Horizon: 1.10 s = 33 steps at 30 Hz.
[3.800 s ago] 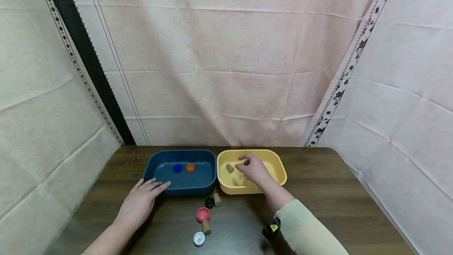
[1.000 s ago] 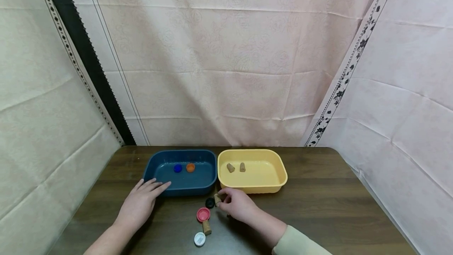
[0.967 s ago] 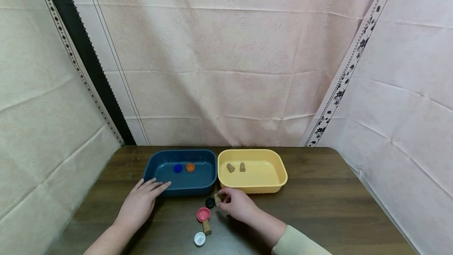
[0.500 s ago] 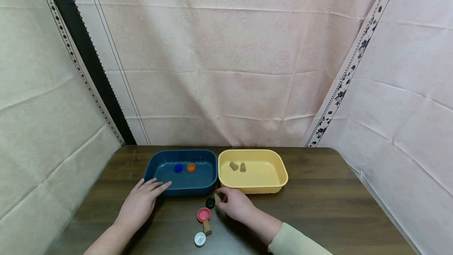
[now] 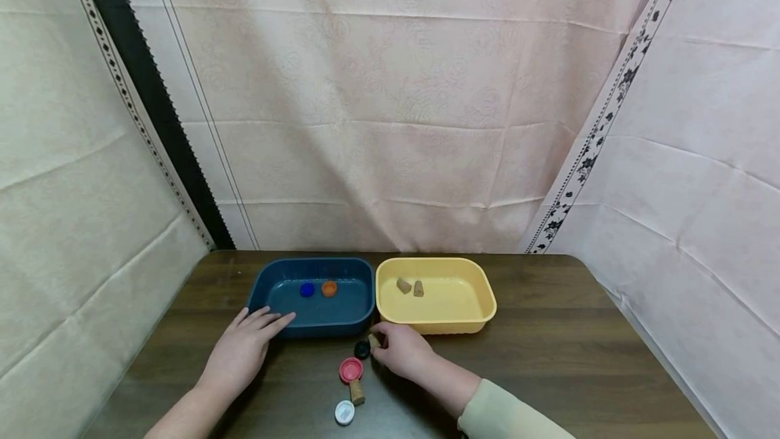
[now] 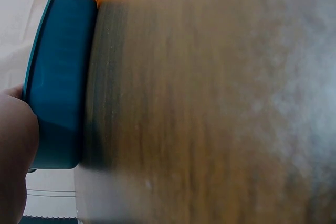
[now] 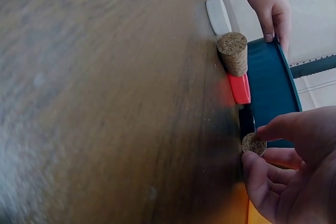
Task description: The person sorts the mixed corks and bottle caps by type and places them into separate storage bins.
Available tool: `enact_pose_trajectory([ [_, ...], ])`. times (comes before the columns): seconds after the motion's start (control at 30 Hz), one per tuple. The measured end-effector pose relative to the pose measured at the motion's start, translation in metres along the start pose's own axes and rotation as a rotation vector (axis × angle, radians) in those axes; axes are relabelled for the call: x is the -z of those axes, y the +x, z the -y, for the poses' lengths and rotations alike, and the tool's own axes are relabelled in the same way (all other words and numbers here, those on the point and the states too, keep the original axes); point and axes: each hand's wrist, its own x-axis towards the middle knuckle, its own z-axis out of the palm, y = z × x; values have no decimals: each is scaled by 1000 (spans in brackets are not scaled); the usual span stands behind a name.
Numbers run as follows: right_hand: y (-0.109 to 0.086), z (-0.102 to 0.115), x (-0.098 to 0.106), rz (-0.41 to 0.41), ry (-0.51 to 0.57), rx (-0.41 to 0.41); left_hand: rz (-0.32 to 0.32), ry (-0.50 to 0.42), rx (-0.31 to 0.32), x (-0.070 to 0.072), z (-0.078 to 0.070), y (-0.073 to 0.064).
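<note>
In the head view my right hand is at the near side of the yellow tub, pinching a cork stopper between thumb and fingertips. The right wrist view shows that cork's round end between the digits, low over the table. My left hand rests with straight, spread fingers on the near left rim of the blue tub. Beside the pinched cork lies a black bottle cap. Closer to me are a red cap, another cork and a white cap.
Two corks lie inside the yellow tub, one of them tilted. A blue cap and an orange cap sit in the blue tub. Both tubs stand side by side near the wooden table's back edge, before a hanging cloth.
My right hand has left the yellow tub, where a second cork now lies, and come down to a cork on the table. One cork in the tub has shifted slightly right. My left hand stays put.
</note>
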Motion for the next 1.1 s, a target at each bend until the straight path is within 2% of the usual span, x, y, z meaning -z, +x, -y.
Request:
enact_pose_trajectory([
  [0.27, -1, -1, -1, 4, 1, 8, -7, -4, -8, 1, 1, 0],
  [0.7, -15, 0, 4, 1, 36, 48, 7, -2, 4, 0, 1, 0],
  [1.1, -31, 3, 22, -28, 105, 62, 10, -3, 10, -2, 0, 0],
])
